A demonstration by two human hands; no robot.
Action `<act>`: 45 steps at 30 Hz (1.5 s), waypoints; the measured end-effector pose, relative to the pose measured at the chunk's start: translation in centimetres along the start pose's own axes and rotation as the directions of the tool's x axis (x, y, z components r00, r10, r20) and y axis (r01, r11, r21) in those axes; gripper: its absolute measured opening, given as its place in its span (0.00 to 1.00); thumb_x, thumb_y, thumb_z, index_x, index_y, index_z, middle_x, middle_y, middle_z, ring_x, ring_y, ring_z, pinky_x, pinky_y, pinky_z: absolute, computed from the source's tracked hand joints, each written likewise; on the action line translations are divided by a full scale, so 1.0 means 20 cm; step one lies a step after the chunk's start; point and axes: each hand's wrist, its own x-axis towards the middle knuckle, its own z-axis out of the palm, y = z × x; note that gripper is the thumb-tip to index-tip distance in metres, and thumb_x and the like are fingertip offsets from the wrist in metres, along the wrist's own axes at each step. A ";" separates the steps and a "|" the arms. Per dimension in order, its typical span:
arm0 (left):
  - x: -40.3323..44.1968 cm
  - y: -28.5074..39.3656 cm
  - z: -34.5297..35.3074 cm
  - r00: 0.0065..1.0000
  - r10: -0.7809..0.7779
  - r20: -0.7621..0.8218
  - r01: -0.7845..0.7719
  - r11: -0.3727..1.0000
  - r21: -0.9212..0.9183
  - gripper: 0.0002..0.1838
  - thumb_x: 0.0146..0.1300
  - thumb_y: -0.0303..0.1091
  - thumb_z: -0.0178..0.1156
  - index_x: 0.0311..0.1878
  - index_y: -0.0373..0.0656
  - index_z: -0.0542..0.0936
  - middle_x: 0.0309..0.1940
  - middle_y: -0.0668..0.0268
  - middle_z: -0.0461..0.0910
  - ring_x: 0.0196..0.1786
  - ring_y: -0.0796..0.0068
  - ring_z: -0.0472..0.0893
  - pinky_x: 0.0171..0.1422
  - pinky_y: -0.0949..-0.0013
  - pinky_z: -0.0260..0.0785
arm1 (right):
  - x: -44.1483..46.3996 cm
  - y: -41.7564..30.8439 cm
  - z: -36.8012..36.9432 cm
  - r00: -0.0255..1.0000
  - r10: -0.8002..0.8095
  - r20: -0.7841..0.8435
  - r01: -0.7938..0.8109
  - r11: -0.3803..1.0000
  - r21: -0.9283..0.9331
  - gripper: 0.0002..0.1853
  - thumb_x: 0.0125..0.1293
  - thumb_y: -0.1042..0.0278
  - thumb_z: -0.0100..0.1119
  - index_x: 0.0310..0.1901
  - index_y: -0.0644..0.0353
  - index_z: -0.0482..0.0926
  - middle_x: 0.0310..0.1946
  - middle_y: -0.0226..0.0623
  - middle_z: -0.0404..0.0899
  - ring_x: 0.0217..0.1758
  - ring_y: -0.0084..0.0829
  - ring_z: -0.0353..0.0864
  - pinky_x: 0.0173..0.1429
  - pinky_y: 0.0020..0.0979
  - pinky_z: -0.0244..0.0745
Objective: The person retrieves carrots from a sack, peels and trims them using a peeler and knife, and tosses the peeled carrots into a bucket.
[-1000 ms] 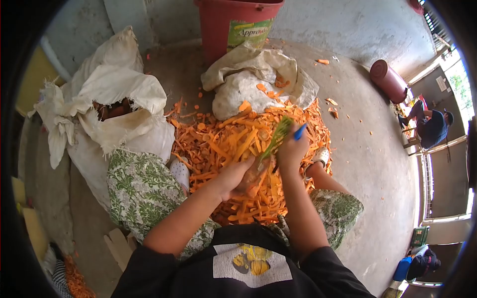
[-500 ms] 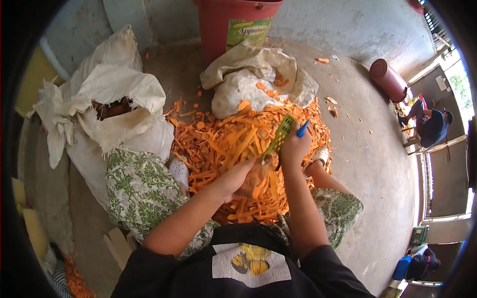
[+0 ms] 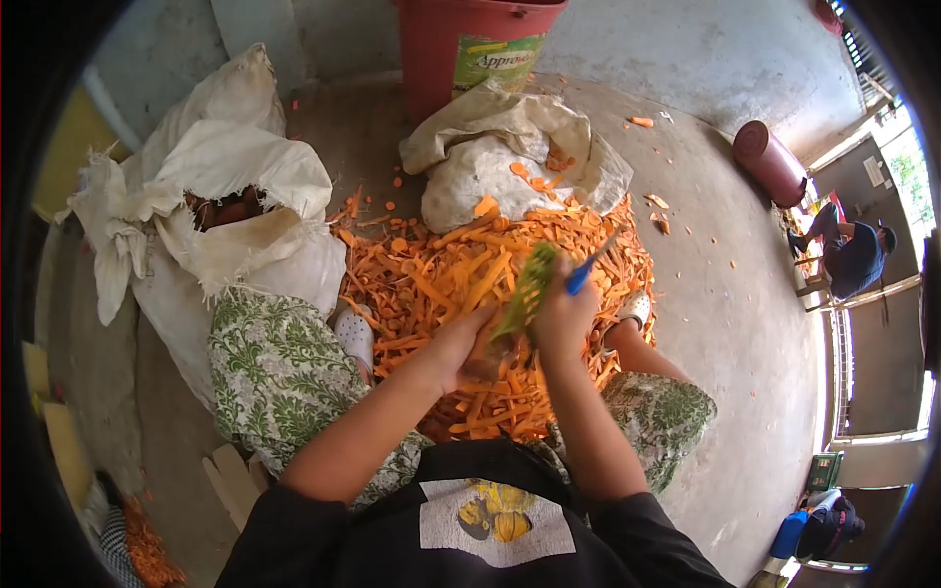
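Note:
My left hand point(image 3: 457, 351) is closed round a brownish-orange carrot point(image 3: 484, 361), low over the pile; the fingers cover part of it. In my right hand point(image 3: 567, 321) is a green slotted peeler point(image 3: 527, 294), blurred by motion, with its lower end at the carrot. The same hand also grips a knife point(image 3: 578, 280) by its blue handle, blade pointing up and away to the right. Beneath both hands spreads a heap of orange peelings and cut ends point(image 3: 470, 269), lying between my legs.
An open white sack point(image 3: 245, 245) with reddish-brown roots inside stands at left. A crumpled sack point(image 3: 480, 181) lies beyond the heap, before a red bin point(image 3: 431, 59). A dark red drum point(image 3: 769, 162) lies on the floor at right. Two other people point(image 3: 853, 257) are at far right.
My right hand has moved slightly toward me and left, carrying the peeler down along the carrot. The knife has tilted, so its blade now shows. My left hand stays nearly in place.

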 end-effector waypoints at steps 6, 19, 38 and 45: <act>0.00 0.00 -0.03 0.998 0.059 -0.029 -0.053 0.986 0.159 0.20 0.65 0.48 0.41 0.48 0.41 0.69 0.36 0.64 0.76 0.33 0.73 0.79 0.37 0.68 0.74 | 0.03 0.08 0.07 0.984 -0.161 -0.080 0.155 0.985 -0.083 0.12 0.63 0.65 0.48 0.27 0.65 0.71 0.14 0.39 0.67 0.16 0.31 0.64 0.22 0.32 0.59; -0.02 0.00 0.02 0.998 0.057 -0.039 -0.062 0.988 -0.140 0.20 0.67 0.47 0.38 0.48 0.42 0.70 0.35 0.65 0.77 0.35 0.73 0.79 0.34 0.68 0.74 | -0.08 0.04 0.06 0.974 -0.213 -0.074 0.210 0.977 -0.045 0.14 0.63 0.64 0.49 0.24 0.64 0.68 0.12 0.32 0.64 0.15 0.24 0.60 0.21 0.29 0.56; -0.02 -0.02 0.00 1.000 0.010 0.022 -0.008 0.995 -0.101 0.20 0.66 0.47 0.39 0.49 0.41 0.69 0.39 0.63 0.76 0.37 0.70 0.78 0.36 0.66 0.73 | -0.06 0.00 0.04 0.986 -0.152 -0.062 0.162 0.966 0.199 0.15 0.64 0.62 0.46 0.23 0.63 0.71 0.15 0.27 0.66 0.18 0.19 0.62 0.22 0.26 0.56; -0.08 -0.01 0.04 0.990 -0.102 -0.096 0.123 0.961 0.247 0.22 0.66 0.48 0.39 0.50 0.38 0.68 0.38 0.61 0.76 0.36 0.70 0.79 0.37 0.66 0.74 | 0.30 0.22 0.02 0.905 -0.152 -0.398 0.138 0.988 -0.064 0.16 0.63 0.61 0.49 0.23 0.66 0.71 0.12 0.32 0.66 0.16 0.23 0.62 0.22 0.29 0.58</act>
